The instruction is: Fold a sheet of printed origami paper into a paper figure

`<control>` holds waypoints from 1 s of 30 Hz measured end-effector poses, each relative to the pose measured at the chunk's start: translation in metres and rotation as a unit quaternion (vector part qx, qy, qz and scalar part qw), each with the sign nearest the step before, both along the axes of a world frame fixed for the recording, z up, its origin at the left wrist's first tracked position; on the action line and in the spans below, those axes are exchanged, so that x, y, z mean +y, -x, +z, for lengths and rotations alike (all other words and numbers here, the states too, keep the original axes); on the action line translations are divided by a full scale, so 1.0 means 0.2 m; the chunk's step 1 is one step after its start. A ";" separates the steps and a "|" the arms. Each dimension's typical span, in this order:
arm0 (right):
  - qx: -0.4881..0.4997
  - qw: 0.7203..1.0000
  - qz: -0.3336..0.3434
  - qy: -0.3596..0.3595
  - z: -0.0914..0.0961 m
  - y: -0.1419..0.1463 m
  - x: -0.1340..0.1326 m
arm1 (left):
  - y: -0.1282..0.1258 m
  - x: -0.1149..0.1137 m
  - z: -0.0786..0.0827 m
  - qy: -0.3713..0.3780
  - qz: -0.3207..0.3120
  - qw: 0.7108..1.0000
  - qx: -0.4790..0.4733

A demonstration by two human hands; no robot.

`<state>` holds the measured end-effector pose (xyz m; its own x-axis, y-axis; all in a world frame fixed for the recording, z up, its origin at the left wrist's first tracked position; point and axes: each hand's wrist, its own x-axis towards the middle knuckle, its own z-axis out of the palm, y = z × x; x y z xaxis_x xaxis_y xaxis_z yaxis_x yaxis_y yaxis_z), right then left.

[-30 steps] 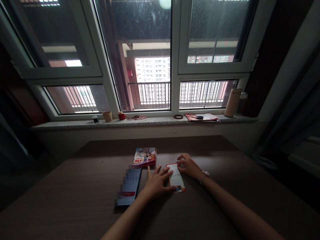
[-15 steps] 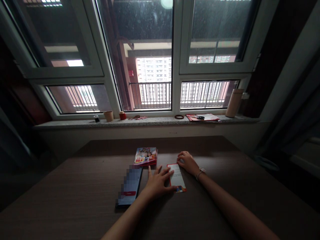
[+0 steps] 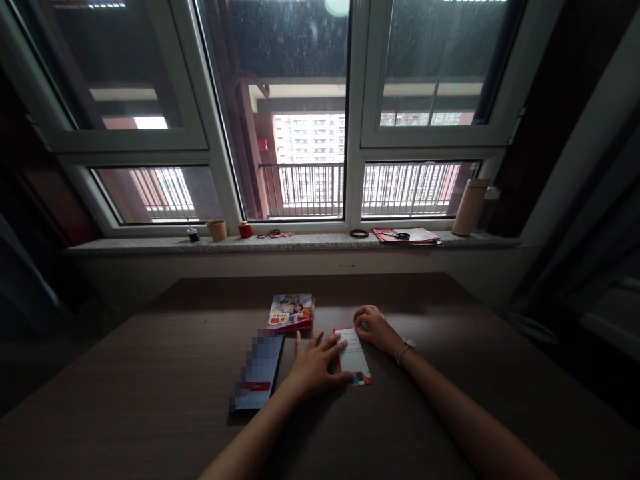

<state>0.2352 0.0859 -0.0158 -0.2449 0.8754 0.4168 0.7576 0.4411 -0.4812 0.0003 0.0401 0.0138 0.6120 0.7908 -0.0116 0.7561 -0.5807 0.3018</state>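
My left hand (image 3: pixel 314 367) lies spread on the table, its fingertips and thumb pressing the left side of a paper card (image 3: pixel 354 353). The card is white with dark print, a red edge and a coloured picture at its near end. At the card's far right corner rests my right hand (image 3: pixel 376 328), fingers curled in towards the thumb. Whether those fingers pinch anything is hidden. A bracelet (image 3: pixel 405 348) circles the right wrist. Left of my left hand a phone (image 3: pixel 260 373) lies face up, partly pixelated. Behind the phone sits a stack of colourful leaflets (image 3: pixel 292 311).
The brown table (image 3: pixel 150 373) reaches towards a window sill (image 3: pixel 310 243). On the sill stand a paper cup (image 3: pixel 217 231), a small red jar (image 3: pixel 245 229) and a tall bottle (image 3: pixel 470 208). Scissors (image 3: pixel 402 235) lie there on papers (image 3: pixel 425 235), near a dark bead ring (image 3: pixel 359 233).
My right hand has shifted slightly, its fingers curling a little more beside the card's far corner. The left hand, card, phone and leaflets stay in place.
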 end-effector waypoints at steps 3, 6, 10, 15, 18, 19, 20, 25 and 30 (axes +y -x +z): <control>-0.012 1.000 0.010 0.005 0.02 0.00 -0.01 | 0.00 0.00 0.00 -0.002 -0.002 1.000 0.008; -0.020 1.000 0.021 0.010 0.03 -0.01 -0.03 | 0.00 0.00 0.00 -0.002 -0.007 1.000 0.000; -0.029 0.998 0.045 0.015 0.04 -0.01 -0.07 | 0.00 0.00 -0.01 -0.002 -0.004 1.000 -0.003; -0.024 0.997 0.072 0.024 0.04 -0.02 -0.13 | 0.00 0.01 -0.02 0.000 -0.002 1.000 -0.003; -0.027 0.996 0.081 0.026 0.05 -0.02 -0.17 | 0.00 0.01 -0.02 0.000 0.000 1.000 -0.003; -0.026 0.996 0.082 0.026 0.06 -0.02 -0.19 | 0.00 0.01 -0.02 0.001 -0.001 1.000 -0.004; -0.028 0.995 0.087 0.029 0.07 -0.02 -0.20 | 0.00 0.01 -0.02 0.001 0.000 1.000 -0.005; -0.025 0.993 0.111 0.042 0.08 -0.02 -0.27 | 0.00 0.01 -0.02 0.002 0.000 1.000 -0.003; -0.018 0.991 0.118 0.062 0.10 -0.02 -0.33 | 0.00 0.00 -0.02 0.000 0.001 1.000 -0.003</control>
<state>0.2383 0.0204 0.0033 -0.4618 0.8358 0.2971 0.6584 0.5474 -0.5165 -0.0002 0.0411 0.0098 0.6107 0.7918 -0.0087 0.7553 -0.5792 0.3068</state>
